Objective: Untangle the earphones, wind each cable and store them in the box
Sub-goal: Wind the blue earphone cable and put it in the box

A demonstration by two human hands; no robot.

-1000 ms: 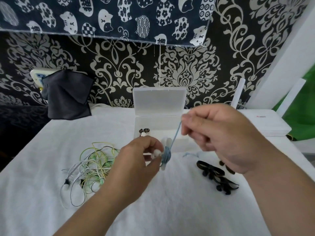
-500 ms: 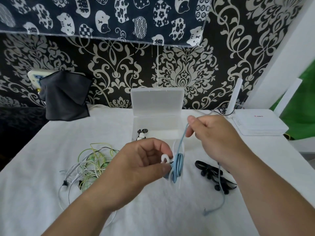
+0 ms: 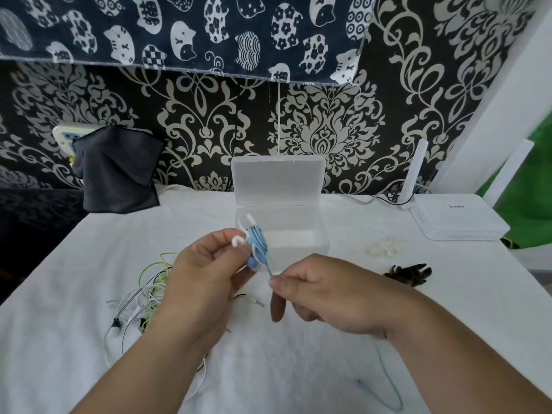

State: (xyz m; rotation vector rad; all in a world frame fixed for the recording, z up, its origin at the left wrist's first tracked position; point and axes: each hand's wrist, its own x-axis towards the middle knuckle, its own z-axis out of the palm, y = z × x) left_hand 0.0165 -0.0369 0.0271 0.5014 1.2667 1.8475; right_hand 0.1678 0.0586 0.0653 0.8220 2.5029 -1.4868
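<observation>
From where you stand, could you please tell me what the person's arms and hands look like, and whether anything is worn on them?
Both the left hand and the right hand are bare, with no gloves. No rings, watch or bracelet show on the visible sides. Both forearms are uncovered right to the bottom edge of the picture, so no sleeve is in view. The nails look short and unpainted.
</observation>
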